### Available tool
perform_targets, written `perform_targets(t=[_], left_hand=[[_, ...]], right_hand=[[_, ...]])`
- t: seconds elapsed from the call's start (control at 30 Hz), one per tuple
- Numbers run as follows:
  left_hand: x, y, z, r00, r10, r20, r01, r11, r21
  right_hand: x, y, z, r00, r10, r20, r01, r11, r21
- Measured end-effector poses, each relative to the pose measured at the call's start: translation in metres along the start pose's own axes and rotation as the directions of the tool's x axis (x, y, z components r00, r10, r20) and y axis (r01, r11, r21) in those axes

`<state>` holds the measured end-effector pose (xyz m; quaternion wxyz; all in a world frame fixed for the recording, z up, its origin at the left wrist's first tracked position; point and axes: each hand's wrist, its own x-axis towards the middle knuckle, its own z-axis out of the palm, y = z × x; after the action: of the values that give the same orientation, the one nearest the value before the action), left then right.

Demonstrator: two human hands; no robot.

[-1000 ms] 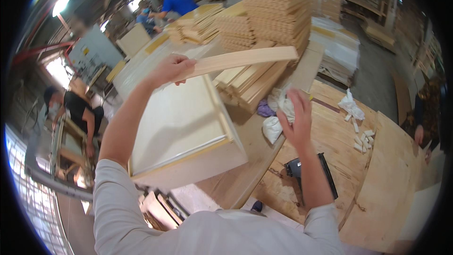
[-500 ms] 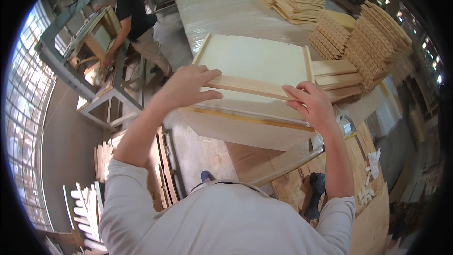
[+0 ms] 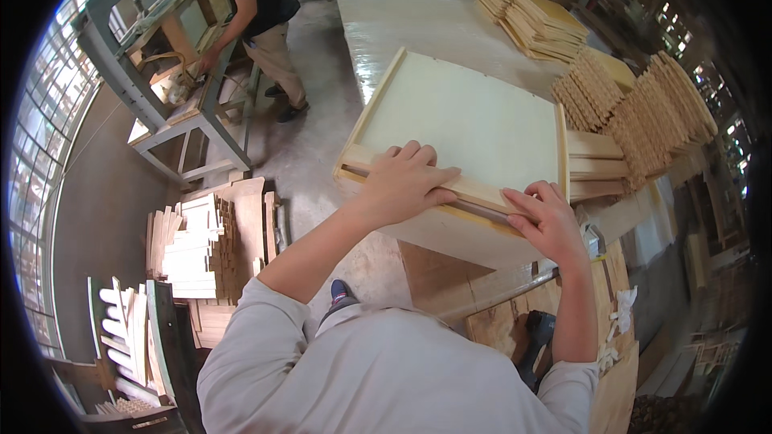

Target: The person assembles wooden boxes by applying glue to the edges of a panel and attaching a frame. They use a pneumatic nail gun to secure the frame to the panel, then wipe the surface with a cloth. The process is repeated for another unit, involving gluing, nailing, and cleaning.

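A shallow wooden tray-like piece lies in front of me, with a pale flat panel (image 3: 474, 116) and thin side rails. One wooden strip (image 3: 486, 194) runs along its near edge. My left hand (image 3: 402, 183) is closed over the strip near its middle, thumb on the near side and fingers on top. Toward the strip's right end, my right hand (image 3: 553, 221) pinches it between thumb and fingers. A narrow dark gap shows below the strip near its left end and beside my right thumb. My palms hide part of the edge.
A film-covered table (image 3: 434, 16) extends beyond. Notched wooden slats (image 3: 659, 116) and flat boards (image 3: 539, 20) are stacked on the right. A power tool (image 3: 537, 341) lies on a plywood surface near my right arm. At left, a person (image 3: 265, 24) works at a metal-framed bench.
The strip has moved from across the panel toward me, down to the near edge. Both hands have come nearer with it, the left one sliding rightward along it. My view has shifted.
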<state>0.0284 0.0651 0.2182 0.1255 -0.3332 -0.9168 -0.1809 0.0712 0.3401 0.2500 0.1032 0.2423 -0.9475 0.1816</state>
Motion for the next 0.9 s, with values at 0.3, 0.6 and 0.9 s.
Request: perform_targets(t=[0.3, 0.6, 0.9], left_hand=[[-0.021, 0.01, 0.005, 0.984, 0.113, -0.14, -0.091, 0.983, 0.157], [0.004, -0.093, 0.0, 0.891, 0.436, -0.124, -0.415, 0.895, 0.163], [-0.011, -0.072, -0.005, 0.895, 0.447, -0.006, -0.437, 0.879, 0.191]], right_hand=[[-0.018, -0.001, 0.015, 0.997, -0.054, -0.063, 0.05, 0.997, -0.063], [-0.016, -0.042, 0.039, 0.97, -0.024, -0.241, -0.009, 0.991, -0.134], [-0.274, 0.027, 0.065, 0.256, 0.87, -0.422, -0.885, 0.387, 0.261]])
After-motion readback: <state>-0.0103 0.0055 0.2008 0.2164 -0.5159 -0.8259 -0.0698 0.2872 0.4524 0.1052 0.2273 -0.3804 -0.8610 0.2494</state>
